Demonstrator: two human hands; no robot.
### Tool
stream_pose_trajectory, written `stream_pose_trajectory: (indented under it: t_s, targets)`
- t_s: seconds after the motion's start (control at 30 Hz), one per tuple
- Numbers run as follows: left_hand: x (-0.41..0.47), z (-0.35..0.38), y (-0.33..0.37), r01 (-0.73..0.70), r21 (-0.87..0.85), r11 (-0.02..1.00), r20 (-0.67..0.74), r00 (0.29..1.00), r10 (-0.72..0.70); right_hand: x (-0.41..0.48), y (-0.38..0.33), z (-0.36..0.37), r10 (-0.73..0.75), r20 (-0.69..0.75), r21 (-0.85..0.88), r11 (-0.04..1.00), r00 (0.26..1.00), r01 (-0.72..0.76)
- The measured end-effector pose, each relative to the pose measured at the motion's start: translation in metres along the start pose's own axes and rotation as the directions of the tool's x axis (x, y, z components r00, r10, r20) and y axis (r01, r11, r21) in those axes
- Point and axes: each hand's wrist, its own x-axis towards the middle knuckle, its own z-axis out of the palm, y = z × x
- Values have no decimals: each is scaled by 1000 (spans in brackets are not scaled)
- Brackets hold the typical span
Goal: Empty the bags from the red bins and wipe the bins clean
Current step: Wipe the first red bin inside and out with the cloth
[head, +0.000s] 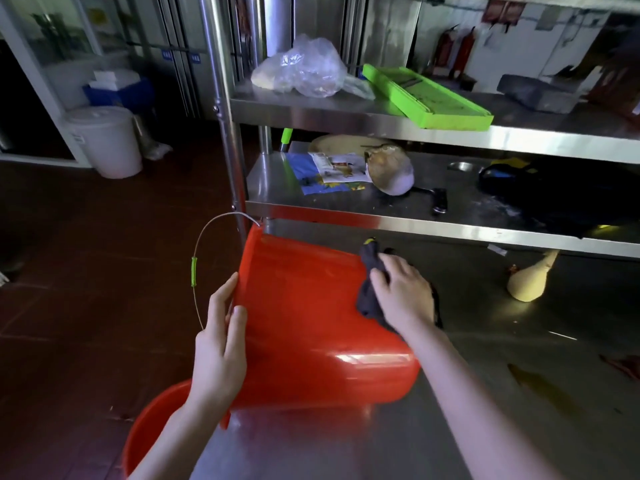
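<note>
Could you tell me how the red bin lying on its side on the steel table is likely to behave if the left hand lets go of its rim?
The bin lies on its curved wall, so it would probably roll. It looks like thin glossy plastic, likely light and slippery on the table. The right hand pressing a cloth against it could push it along once the left hand releases.

- Glossy red bucket (311, 323) with a silver wire handle (214, 230) and lime-green grip (194, 271).
- Dark grey cloth (369, 289).
- Second red bucket (152, 420).
- Silver steel counter (485, 427) and shelves (346, 114).
- Bright green tray (426, 97).
- Clear plastic bag (304, 67).
- White lidded pail (105, 140).
- Dark reddish-brown floor (86, 271).
</note>
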Motion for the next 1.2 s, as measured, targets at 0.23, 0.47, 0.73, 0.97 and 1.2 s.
stream_pose_trajectory:
  t_s: [0.23,0.47,0.73,0.97,1.2]
  targets:
    - [2,-4,-3,19,-11,1000,11,1000,-19,15,-83,19,-119,96,2,993,988,120]
    - [37,-3,24,72,75,995,48,996,-76,-59,-133,40,-387,-144,-23,921,911,388]
    - [102,18,44,139,394,909,94,977,-191,-109,-100,49,-491,-174,-2,867,854,498]
    - [79,16,41,128,347,929,17,990,-143,7,-101,20,-272,170,15,962,947,274]
    - [106,22,45,229,348,909,18,968,-251,-58,-30,27,-549,-30,13,835,835,549]
